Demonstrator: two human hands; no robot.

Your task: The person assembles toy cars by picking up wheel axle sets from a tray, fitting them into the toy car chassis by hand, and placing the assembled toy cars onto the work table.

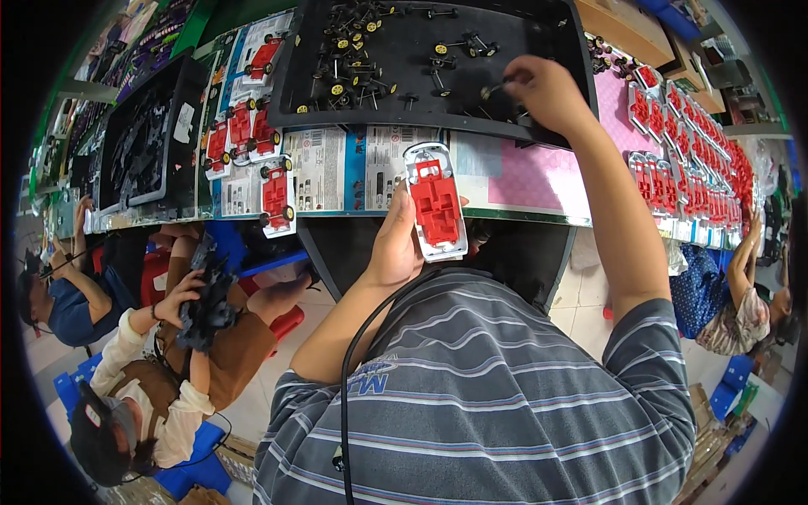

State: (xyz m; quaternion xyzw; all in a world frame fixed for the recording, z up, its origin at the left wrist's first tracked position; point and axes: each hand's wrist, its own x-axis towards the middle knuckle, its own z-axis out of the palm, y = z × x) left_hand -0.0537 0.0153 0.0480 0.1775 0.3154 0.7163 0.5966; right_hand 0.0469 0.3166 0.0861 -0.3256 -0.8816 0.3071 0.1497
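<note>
My left hand is closed around a toy car body, a white shell with a red inner piece facing up and no wheels on it. It is held in front of the table's near edge. Over the right part of a black tray, my right hand pinches a wheel axle, blurred at the fingertips. Loose wheel axles with yellow-hubbed black wheels lie in the tray, thickest on its left side.
Toy cars with wheels fitted lie left of the tray. Rows of wheelless car bodies cover the right side. A black bin holds dark parts at far left. One co-worker handles black parts at left; another person is at right.
</note>
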